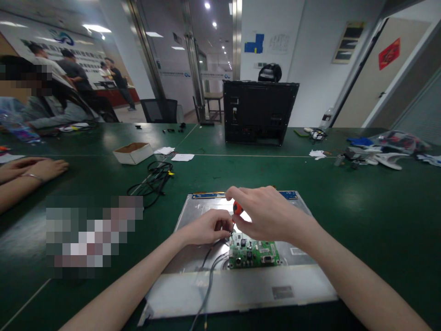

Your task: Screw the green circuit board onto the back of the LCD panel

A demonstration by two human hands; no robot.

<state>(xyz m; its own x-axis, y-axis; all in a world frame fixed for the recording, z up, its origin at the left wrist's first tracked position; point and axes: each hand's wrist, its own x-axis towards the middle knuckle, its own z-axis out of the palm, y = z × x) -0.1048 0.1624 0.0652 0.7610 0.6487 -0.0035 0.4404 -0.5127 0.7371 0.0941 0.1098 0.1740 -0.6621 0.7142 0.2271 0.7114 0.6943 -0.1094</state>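
A flat metal display panel (193, 262) lies on the green table, with a green circuit board (255, 253) on its back. My right hand (267, 211) is closed round the orange handle of a screwdriver (237, 208), whose shaft points down at the board's upper left corner. Close beside that tip, my left hand (210, 226) has its fingers pinched together; what they hold, if anything, is hidden. Dark cables (211, 276) run from the board's left side over the panel's front edge. A blue strip board (288, 195) lines the panel's far edge.
Beyond the panel stands a black monitor housing (260, 112). An open cardboard box (132, 154) and coiled black cables (155, 179) lie to the left. Another person's hands (44, 170) rest on the table at far left. Plastic bags and loose parts (375, 151) lie at right.
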